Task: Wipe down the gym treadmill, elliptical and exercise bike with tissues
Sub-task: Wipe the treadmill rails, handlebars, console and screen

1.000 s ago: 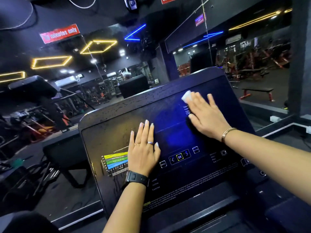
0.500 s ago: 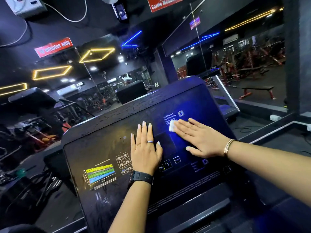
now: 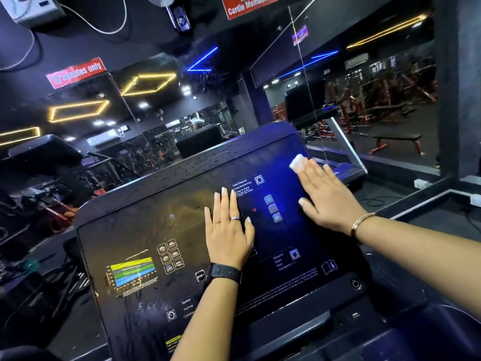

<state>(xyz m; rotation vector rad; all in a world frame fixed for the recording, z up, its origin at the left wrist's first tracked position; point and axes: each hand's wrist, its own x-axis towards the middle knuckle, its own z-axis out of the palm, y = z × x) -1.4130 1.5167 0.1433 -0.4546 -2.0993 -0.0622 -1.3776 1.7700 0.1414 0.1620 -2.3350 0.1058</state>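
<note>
A black glossy machine console panel point(image 3: 145, 230) fills the lower middle, tilted toward me, with a coloured chart and printed button icons. My left hand point(image 3: 227, 230) lies flat on the panel's middle, fingers straight, a ring and a black wristband on it. My right hand point(image 3: 325, 196) presses a white folded tissue point(image 3: 296, 161) against the panel's upper right corner with straight fingers. Only the tissue's tip shows beyond the fingertips. Water droplets speckle the panel's top edge.
A large wall mirror point(image 3: 182, 100) stands right behind the console and reflects gym machines and yellow and blue light strips. Another dark console point(image 3: 44, 152) is at the left. A bench point(image 3: 395, 142) and red racks show at the right. A ledge runs along the right wall.
My right hand has slid the tissue from the panel's middle out to its upper right corner. My left hand has stayed flat in place. The view has shifted slightly.
</note>
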